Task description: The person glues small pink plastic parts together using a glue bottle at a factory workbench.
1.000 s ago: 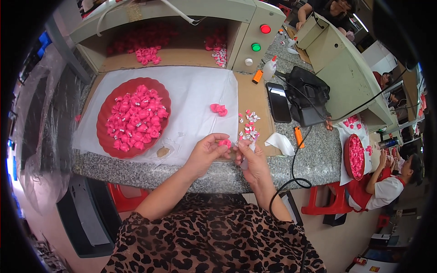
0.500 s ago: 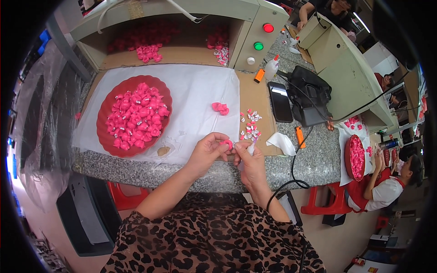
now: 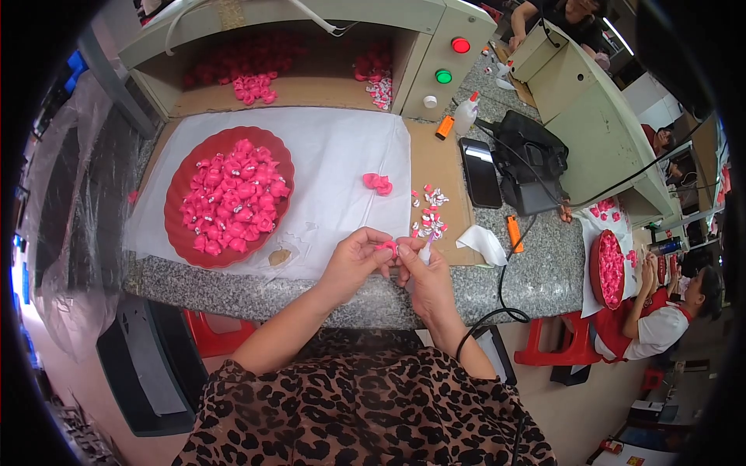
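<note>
Over the front edge of the counter, my left hand point(image 3: 356, 260) is closed, pinching a small pink moulded piece point(image 3: 388, 247). Close against it, my right hand point(image 3: 426, 278) has thumb and forefinger pressed to the piece's right side. A slim translucent bottle with a pale purplish tip point(image 3: 425, 252) is tucked in the right hand's grip, its lower part hidden by the fingers. Beyond the hands a pair of pink pieces point(image 3: 378, 184) lies on the white paper point(image 3: 334, 147). Small white-and-pink bits point(image 3: 432, 221) are scattered on cardboard beyond my right hand.
A red scalloped bowl point(image 3: 176, 221) heaped with pink pieces stands left. Behind is a pale metal box point(image 3: 423, 74) with more pieces inside. Rightward lie a phone point(image 3: 480, 174), black bag point(image 3: 532, 151), orange lighters point(image 3: 514, 233), a white bottle point(image 3: 466, 114) and crumpled tissue point(image 3: 483, 245). A co-worker point(image 3: 653, 322) sits right.
My right thumb and forefinger have closed in on the pink piece, and the small white bit between those fingertips is now mostly hidden. The bottle's tip has shifted slightly left.
</note>
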A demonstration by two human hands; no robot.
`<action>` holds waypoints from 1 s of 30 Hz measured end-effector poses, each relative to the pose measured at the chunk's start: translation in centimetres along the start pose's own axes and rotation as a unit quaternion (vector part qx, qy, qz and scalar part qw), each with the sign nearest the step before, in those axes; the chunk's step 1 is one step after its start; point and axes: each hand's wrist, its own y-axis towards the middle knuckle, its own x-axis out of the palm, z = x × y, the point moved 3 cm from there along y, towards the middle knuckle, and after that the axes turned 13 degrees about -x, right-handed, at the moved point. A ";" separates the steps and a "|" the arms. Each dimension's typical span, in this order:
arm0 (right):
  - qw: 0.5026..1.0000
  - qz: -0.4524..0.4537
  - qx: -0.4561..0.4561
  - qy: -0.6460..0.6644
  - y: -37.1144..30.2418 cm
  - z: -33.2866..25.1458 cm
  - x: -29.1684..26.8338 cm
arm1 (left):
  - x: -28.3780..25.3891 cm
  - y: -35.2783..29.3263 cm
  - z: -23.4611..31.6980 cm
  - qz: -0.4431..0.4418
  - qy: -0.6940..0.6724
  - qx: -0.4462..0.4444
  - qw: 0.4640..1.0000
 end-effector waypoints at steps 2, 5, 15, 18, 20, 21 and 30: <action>0.999 -0.017 0.032 0.014 0.1 0.2 0.2 | -0.1 0.1 -0.2 -0.004 -0.002 0.007 1.000; 0.998 -0.039 0.039 0.024 0.0 0.2 0.4 | -0.1 0.0 -0.2 -0.002 -0.015 0.021 1.000; 0.990 -0.037 0.097 0.095 0.0 -0.3 0.2 | 0.8 -0.4 0.7 0.006 0.112 0.019 0.993; 0.997 -0.059 0.021 0.053 0.0 -0.7 -0.1 | 2.0 -0.8 1.3 -0.003 0.161 0.000 0.987; 0.995 -0.071 0.039 0.062 0.1 -0.3 -0.3 | 2.3 -0.8 1.5 -0.042 0.153 0.000 0.987; 0.995 -0.072 0.038 0.063 0.2 -0.3 -0.3 | 2.1 -0.7 1.4 -0.042 0.155 0.001 0.987; 0.994 -0.060 0.051 0.080 -0.1 0.1 0.4 | 2.1 -0.4 0.7 -0.101 0.085 -0.038 0.991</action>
